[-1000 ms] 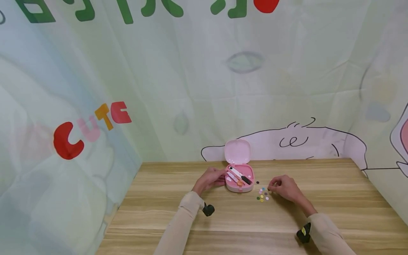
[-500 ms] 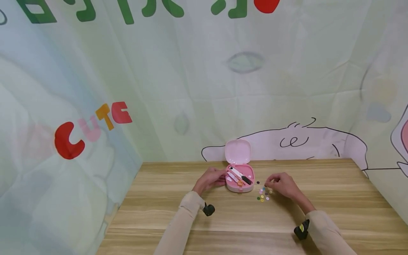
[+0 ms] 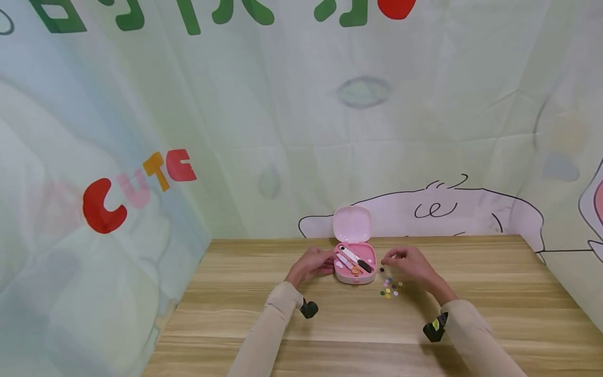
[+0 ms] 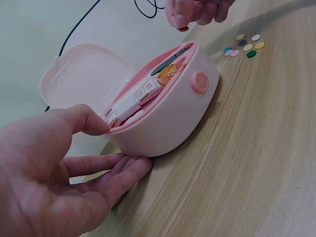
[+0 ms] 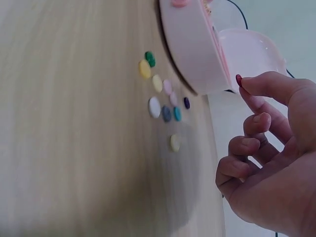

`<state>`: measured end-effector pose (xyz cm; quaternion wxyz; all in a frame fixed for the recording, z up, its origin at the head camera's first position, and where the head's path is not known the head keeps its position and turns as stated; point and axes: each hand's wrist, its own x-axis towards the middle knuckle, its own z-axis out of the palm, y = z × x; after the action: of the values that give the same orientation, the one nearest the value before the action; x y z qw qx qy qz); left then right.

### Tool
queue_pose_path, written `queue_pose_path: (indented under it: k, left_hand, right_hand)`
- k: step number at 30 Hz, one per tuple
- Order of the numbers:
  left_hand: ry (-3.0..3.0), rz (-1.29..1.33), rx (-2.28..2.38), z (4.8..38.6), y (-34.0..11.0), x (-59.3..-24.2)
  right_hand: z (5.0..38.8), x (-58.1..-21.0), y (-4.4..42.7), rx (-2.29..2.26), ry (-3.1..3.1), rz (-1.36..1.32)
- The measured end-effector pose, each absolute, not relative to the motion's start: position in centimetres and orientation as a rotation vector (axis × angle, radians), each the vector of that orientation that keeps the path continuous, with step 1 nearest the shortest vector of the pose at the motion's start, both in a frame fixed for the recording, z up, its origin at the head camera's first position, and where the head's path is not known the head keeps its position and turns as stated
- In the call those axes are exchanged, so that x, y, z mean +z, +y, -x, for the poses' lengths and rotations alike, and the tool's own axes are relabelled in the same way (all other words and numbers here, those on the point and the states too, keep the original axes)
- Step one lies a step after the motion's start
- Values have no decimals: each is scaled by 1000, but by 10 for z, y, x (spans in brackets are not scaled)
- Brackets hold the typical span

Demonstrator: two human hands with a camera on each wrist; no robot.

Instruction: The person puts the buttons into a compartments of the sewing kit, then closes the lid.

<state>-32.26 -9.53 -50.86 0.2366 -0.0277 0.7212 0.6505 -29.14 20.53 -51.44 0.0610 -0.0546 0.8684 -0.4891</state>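
Buttons (image 5: 167, 87), round and colourful, are left beside the pink plastic box (image 4: 163, 123) your left hand (image 3: 310, 264) holds. Your right hand (image 3: 413, 266) pinches a lifted red button (image 5: 239, 80).

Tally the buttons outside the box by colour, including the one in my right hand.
Yellow or cream buttons: 3
Pink buttons: 2
Green button: 1
White button: 1
Grey button: 1
Blue button: 1
Dark button: 1
Red button, in the right hand: 1
Total: 11

left hand (image 4: 59, 173) gripping, right hand (image 5: 276, 143) pinching
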Motion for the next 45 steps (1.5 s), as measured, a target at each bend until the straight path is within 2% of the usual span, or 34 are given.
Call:
queue_pose_path:
  k: [27, 45]
  left_hand:
    - [1964, 67, 1777, 327, -94, -509]
    - [1973, 80, 1774, 325, -95, -509]
  right_hand:
    - [316, -508, 167, -1521, 2539, 10]
    - [307, -516, 190, -1540, 2602, 152]
